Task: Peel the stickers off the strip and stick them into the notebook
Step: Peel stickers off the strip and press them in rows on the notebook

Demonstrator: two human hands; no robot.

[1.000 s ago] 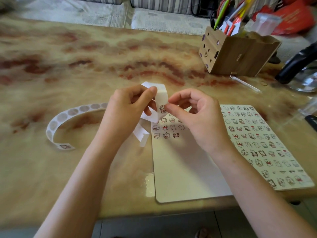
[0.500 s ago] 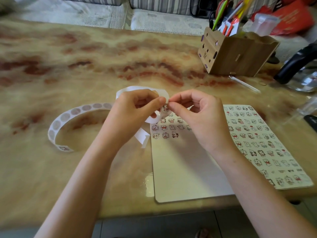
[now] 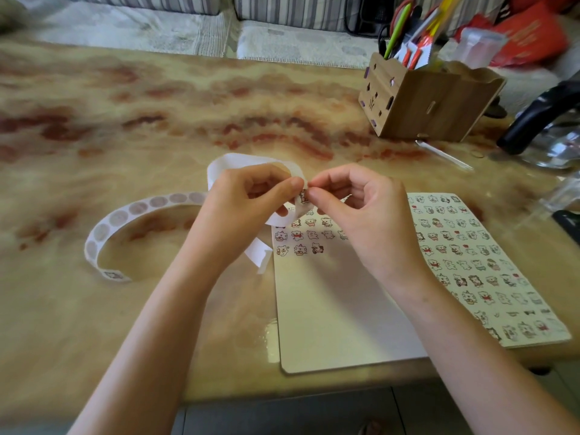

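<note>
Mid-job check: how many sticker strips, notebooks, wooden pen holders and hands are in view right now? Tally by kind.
sticker strip: 1
notebook: 1
wooden pen holder: 1
hands: 2, left hand and right hand, both pinching the sticker strip
Total: 5

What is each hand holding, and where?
The left hand grips the sticker strip at its looped middle; the right hand pinches a sticker by its edge.
</note>
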